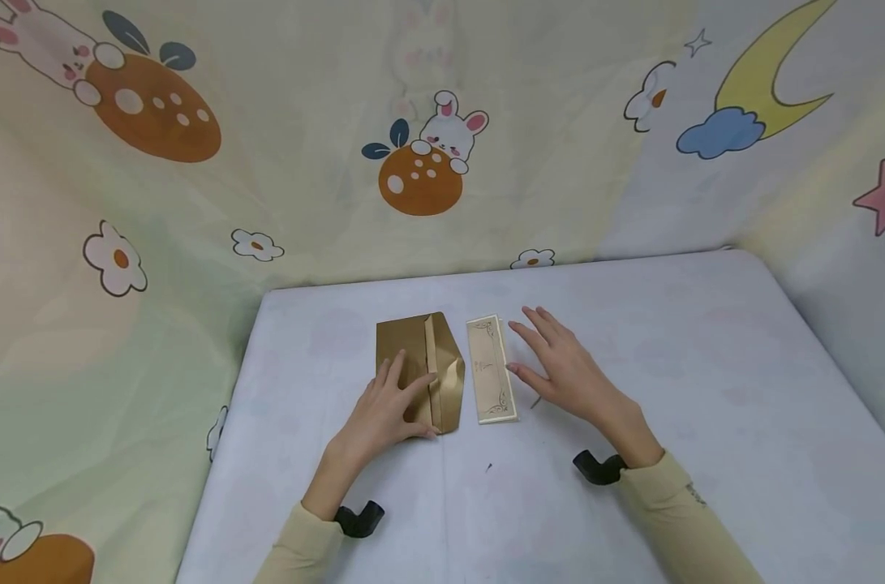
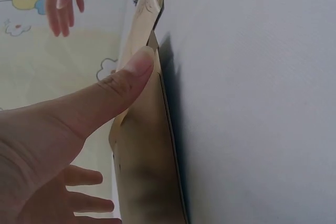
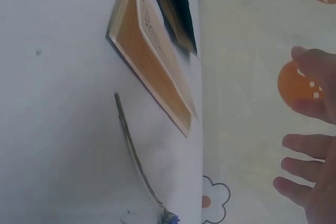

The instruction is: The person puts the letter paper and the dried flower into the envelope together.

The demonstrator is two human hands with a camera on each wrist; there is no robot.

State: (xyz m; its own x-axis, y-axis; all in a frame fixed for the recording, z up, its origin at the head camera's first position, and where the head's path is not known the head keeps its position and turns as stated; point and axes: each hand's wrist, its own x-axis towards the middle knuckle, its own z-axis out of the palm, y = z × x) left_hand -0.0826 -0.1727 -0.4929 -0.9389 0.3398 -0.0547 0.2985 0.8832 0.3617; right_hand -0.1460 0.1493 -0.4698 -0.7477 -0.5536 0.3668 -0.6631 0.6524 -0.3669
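Note:
A gold envelope [image 1: 401, 332] lies with its flap opened out to the right. Over it spreads my left hand [image 1: 384, 405], its thumb [image 2: 139, 62] at the envelope's edge near the flap in the left wrist view. To the right of the envelope is a folded cream card [image 1: 489, 369] with ornamental corners; its two leaves stand slightly apart in the right wrist view. My right hand [image 1: 577, 373] hovers beside the card with fingers spread, holding nothing. Below that hand lies a thin dried stem [image 3: 137, 158] with a small blue flower tip [image 3: 169, 217].
A white cloth covers the table [image 1: 705, 365]. A small dark speck [image 1: 489, 466] lies in front of the card. Behind the table hangs a printed curtain [image 1: 303, 122] with rabbits and flowers. A black wrist mount [image 1: 599, 468] sticks out at the right cuff.

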